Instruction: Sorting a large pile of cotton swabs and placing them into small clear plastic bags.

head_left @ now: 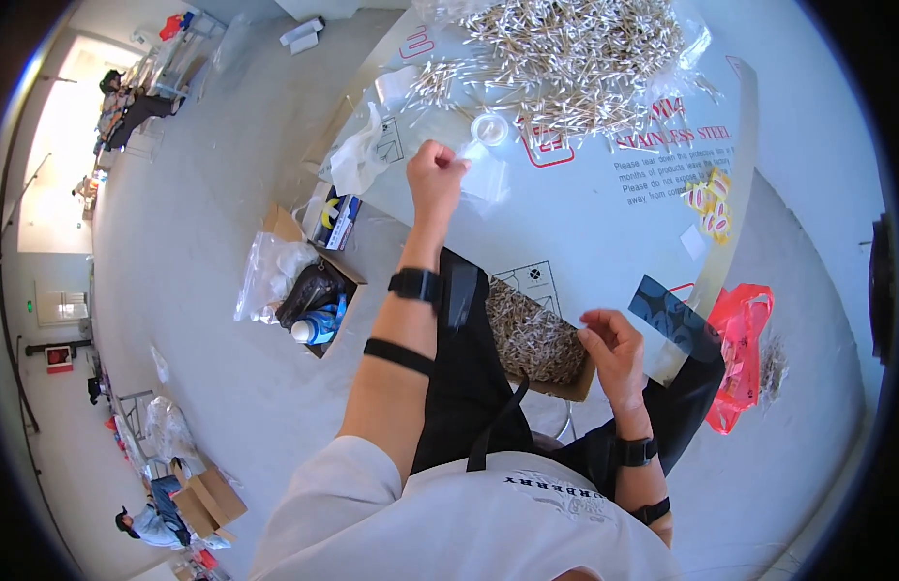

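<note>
White shirt [348, 513] lay nearest, left grip [436, 184] apparently pinching clear bag [488, 182] (judged light, limp, slippery; best held at edge), right grip [616, 356] loosely spread near swab box [565, 389].

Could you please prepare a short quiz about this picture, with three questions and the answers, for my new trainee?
1. What fills the cardboard box beside the right hand?
2. True or false: the left hand is nearer than the right hand to the round clear container.
3. Which colour is main on the small packets on the table? a) green b) yellow c) black

Key: 1. Cotton swabs. 2. True. 3. b.
</note>
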Available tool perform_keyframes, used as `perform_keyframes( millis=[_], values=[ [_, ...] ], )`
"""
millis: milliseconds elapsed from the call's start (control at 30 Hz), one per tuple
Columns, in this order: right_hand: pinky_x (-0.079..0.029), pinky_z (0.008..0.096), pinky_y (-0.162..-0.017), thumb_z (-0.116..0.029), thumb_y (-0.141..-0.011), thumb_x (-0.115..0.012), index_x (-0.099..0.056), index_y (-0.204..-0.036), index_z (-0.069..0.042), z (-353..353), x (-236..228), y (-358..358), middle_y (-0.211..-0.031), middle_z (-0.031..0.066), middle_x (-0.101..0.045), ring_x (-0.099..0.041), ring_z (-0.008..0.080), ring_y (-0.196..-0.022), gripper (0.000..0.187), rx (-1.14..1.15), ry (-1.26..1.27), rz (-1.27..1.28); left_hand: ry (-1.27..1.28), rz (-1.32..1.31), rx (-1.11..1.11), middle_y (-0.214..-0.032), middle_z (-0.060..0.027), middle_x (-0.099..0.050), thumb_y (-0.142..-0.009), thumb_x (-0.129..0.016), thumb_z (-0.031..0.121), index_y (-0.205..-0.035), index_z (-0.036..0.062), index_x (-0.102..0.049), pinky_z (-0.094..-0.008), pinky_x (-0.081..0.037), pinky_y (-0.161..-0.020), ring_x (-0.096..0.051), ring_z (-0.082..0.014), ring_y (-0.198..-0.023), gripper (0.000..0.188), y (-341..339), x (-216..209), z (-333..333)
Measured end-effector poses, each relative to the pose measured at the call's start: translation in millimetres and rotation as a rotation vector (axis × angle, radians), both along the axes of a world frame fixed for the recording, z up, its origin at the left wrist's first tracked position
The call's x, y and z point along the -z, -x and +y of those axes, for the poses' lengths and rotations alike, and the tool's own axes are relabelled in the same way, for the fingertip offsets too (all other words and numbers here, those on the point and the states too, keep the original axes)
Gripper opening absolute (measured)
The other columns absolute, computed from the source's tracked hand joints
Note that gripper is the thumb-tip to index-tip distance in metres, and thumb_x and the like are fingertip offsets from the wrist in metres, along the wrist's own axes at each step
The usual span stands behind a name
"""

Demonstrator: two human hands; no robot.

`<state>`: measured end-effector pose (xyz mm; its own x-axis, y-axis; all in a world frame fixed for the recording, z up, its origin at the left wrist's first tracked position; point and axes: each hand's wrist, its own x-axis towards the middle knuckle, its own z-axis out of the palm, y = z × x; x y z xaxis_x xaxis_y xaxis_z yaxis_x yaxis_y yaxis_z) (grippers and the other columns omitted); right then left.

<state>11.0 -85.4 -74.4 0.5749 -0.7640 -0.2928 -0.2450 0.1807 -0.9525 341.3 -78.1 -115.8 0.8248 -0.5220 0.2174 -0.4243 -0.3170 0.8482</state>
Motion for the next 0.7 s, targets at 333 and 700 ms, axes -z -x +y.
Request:
perform_keyframes(
  millis=[333,700],
  values=[
    [-0.047,0.0214,-0.067,-0.004,-0.083,-0.063,-0.061,-0.093,0.003,-15,10,-18,-0.08,0.0039,-0.064,-0.057,0.0068,-0.072,0.012,-0.003,0.021,-0.059,-0.24,-0.649,0.015,-0.076,-0.011,-0.062,-0.07,-0.064,0.002,-0.074,0.0072,-0.066,-0.0368,-0.047,-0.071,-0.057,-0.0306,-0.073,0.007,-36,19,3],
    [-0.048,0.0294,-0.077,-0.003,-0.075,-0.068,-0.048,-0.124,-0.004,-21,1,-26,-0.125,0.0087,-0.048,-0.054,0.0194,-0.105,0.054,0.067,0.345,-0.051,0.052,0.031,0.313,-0.073,-0.0021,-0.062,-0.073,-0.066,0.0,-0.08,0.0012,-0.063,-0.0281,-0.047,-0.063,-0.057,-0.0133,-0.068,0.008,33,-33,1]
  ],
)
